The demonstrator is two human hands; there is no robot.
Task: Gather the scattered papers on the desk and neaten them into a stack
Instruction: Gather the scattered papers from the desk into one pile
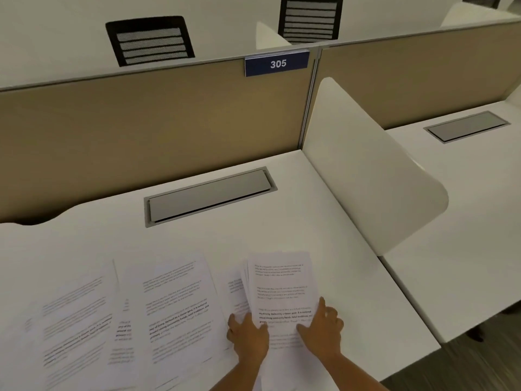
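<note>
Both hands, left hand (248,335) and right hand (324,328), pinch the thin, floppy, slippery paper pile (282,286) by its near side edges.

both hands (284,331) on paper stack (282,283)

stack (282,289) right on desk (324,221) | loose papers (169,300) left

- White papers (180,300) with black printed lines
- White desk (324,221)
- Tan partition (141,122)
- Blue sign (277,63), white 305
- Black chairs (150,40), grey-striped backs
</note>
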